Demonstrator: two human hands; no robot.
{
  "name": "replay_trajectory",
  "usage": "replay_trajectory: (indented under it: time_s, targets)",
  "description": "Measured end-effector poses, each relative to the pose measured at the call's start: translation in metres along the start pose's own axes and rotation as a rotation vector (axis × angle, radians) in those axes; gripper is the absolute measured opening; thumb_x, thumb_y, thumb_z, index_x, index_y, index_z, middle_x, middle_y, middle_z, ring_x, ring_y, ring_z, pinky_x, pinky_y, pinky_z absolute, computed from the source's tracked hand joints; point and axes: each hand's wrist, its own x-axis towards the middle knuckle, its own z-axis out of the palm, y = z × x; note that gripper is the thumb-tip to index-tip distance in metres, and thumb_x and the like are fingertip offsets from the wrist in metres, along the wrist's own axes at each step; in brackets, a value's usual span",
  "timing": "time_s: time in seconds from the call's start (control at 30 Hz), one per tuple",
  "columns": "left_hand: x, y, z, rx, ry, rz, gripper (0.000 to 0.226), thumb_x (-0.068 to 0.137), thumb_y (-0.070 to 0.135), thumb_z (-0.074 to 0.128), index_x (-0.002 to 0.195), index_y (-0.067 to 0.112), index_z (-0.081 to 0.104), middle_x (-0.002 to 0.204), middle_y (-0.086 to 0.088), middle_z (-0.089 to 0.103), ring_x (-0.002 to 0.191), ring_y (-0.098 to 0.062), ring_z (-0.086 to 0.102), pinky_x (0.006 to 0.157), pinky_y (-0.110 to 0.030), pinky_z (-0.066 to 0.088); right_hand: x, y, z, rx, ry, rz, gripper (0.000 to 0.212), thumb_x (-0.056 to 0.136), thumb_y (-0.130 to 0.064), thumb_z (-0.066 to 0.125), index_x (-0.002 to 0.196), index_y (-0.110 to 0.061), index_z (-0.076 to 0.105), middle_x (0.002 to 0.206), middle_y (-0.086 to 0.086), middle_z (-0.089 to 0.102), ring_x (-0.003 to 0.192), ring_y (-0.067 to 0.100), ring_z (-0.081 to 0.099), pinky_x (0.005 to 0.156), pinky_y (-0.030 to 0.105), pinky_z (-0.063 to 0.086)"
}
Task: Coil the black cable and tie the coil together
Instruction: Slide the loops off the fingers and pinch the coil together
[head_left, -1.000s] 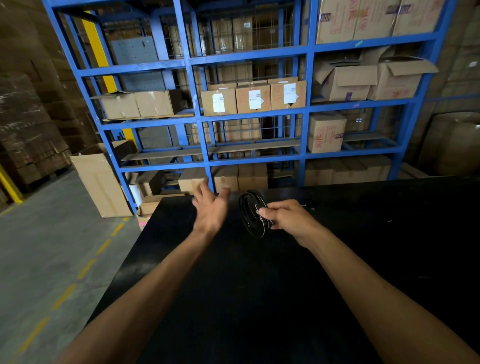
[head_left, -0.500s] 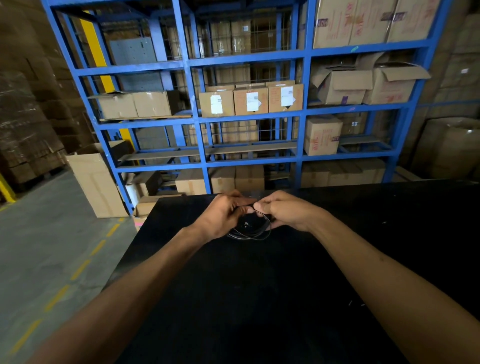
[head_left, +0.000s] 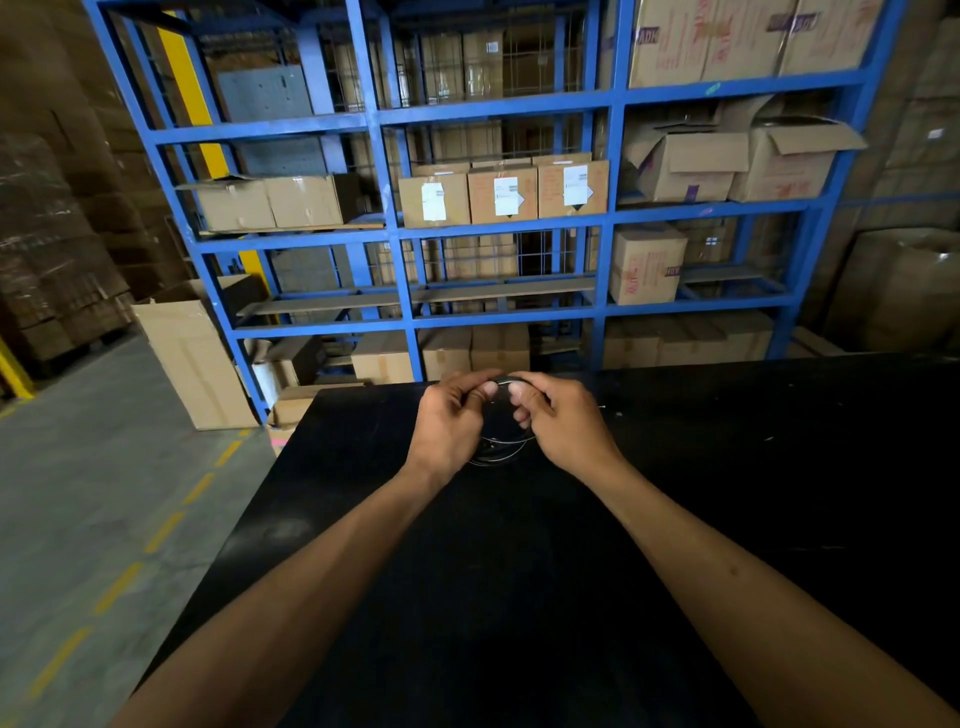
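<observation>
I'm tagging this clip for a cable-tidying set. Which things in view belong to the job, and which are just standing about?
Part of the job:
- black cable coil, held over the black table
- left hand, pinching the coil's top
- right hand, pinching it alongside

Just standing about:
- blue shelving
- labelled cardboard boxes
- tall carton on the floor

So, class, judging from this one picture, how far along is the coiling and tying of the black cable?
Done: the black cable already sits in a round coil over the black table. In hand: the left hand and the right hand both pinch the top of the coil, thumbs close together, as if working a tie there. Left: no finished tie shows, so securing the coil looks still to do.
</observation>
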Motion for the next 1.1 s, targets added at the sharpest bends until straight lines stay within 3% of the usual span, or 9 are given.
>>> replay_trajectory:
  time_s: [0.17, 0.3, 0.47, 0.63, 0.73, 0.83, 0.93, 1.03, 1.1]
  targets:
    - [-0.004, 0.001, 0.005, -0.056, 0.056, -0.074, 0.026, 0.099, 0.014, 0.057, 0.121, 0.018, 0.07, 0.117, -0.002, 0.069, 0.109, -0.01, 0.064, 0.096, -0.024, 0.05, 0.004, -0.009, 0.004, 0.238, -0.086, 0.214, 0.026, 0.107, -0.021, 0.046, 0.117, -0.014, 0.068, 0.096, -0.004, 0.064, 0.085, 0.006, 0.058, 0.083, 0.028, 0.052]
    - [0.0, 0.004, 0.005, -0.066, -0.117, -0.229, 0.026, 0.101, 0.014, 0.055, 0.122, 0.015, 0.07, 0.095, -0.003, 0.072, 0.085, -0.011, 0.065, 0.08, -0.026, 0.056, 0.004, -0.001, 0.001, -0.011, -0.01, 0.173, 0.032, 0.102, -0.012, 0.054, 0.13, -0.017, 0.069, 0.123, 0.005, 0.068, 0.108, 0.014, 0.06, 0.091, 0.026, 0.047]
    - [0.006, 0.013, 0.002, 0.135, -0.373, -0.274, 0.022, 0.101, 0.013, 0.051, 0.117, 0.013, 0.067, 0.089, -0.005, 0.068, 0.083, -0.014, 0.064, 0.084, -0.029, 0.056, -0.011, 0.017, 0.003, -0.352, 0.003, -0.031, 0.041, 0.096, 0.005, 0.056, 0.134, -0.009, 0.064, 0.122, 0.013, 0.062, 0.112, 0.022, 0.062, 0.085, 0.016, 0.04]
    - [0.003, 0.012, 0.019, 0.049, -0.252, -0.282, 0.021, 0.099, 0.007, 0.053, 0.111, 0.009, 0.07, 0.083, -0.003, 0.067, 0.074, -0.013, 0.061, 0.078, -0.032, 0.058, -0.021, 0.026, 0.006, -0.411, -0.003, -0.075, 0.039, 0.103, -0.008, 0.051, 0.143, -0.01, 0.051, 0.129, 0.012, 0.051, 0.108, 0.021, 0.06, 0.083, 0.021, 0.048]
    - [-0.002, 0.017, 0.03, -0.132, -0.145, -0.318, 0.027, 0.099, 0.003, 0.052, 0.09, 0.022, 0.07, 0.079, -0.003, 0.066, 0.066, -0.01, 0.059, 0.069, -0.031, 0.055, -0.026, 0.024, 0.006, -0.275, 0.032, 0.011, 0.044, 0.108, -0.018, 0.043, 0.151, -0.018, 0.038, 0.13, 0.009, 0.043, 0.1, 0.016, 0.056, 0.075, 0.017, 0.045]
    - [-0.004, 0.019, 0.035, -0.215, -0.109, -0.341, 0.029, 0.1, 0.006, 0.052, 0.09, 0.029, 0.066, 0.084, -0.001, 0.067, 0.068, -0.007, 0.061, 0.064, -0.024, 0.052, -0.034, 0.028, 0.007, -0.318, -0.007, 0.018, 0.067, 0.1, -0.002, 0.053, 0.158, -0.019, 0.022, 0.132, 0.01, 0.038, 0.097, 0.014, 0.056, 0.077, 0.025, 0.054]
    - [-0.006, 0.014, 0.04, -0.173, -0.144, -0.344, 0.021, 0.1, 0.009, 0.052, 0.107, 0.018, 0.071, 0.087, -0.003, 0.07, 0.065, -0.007, 0.062, 0.056, -0.021, 0.052, -0.041, 0.035, 0.006, -0.412, -0.034, 0.034, 0.079, 0.093, 0.007, 0.059, 0.158, -0.016, 0.02, 0.137, 0.013, 0.035, 0.105, 0.018, 0.057, 0.091, 0.034, 0.057]
    - [-0.011, 0.007, 0.048, -0.107, -0.158, -0.324, 0.023, 0.1, 0.011, 0.052, 0.112, 0.015, 0.071, 0.09, -0.003, 0.072, 0.063, -0.004, 0.065, 0.05, -0.013, 0.048, -0.047, 0.041, 0.003, -0.481, -0.009, 0.017, 0.065, 0.095, 0.005, 0.058, 0.152, -0.01, 0.03, 0.135, 0.017, 0.038, 0.103, 0.022, 0.059, 0.088, 0.031, 0.056]
    - [-0.017, 0.002, 0.057, -0.055, -0.2, -0.266, 0.024, 0.1, 0.011, 0.051, 0.111, 0.014, 0.072, 0.096, -0.006, 0.073, 0.066, -0.006, 0.065, 0.054, -0.018, 0.05, -0.054, 0.045, -0.002, -0.473, 0.024, 0.016, 0.045, 0.103, -0.005, 0.05, 0.146, -0.007, 0.038, 0.131, 0.018, 0.04, 0.096, 0.023, 0.058, 0.082, 0.031, 0.054]
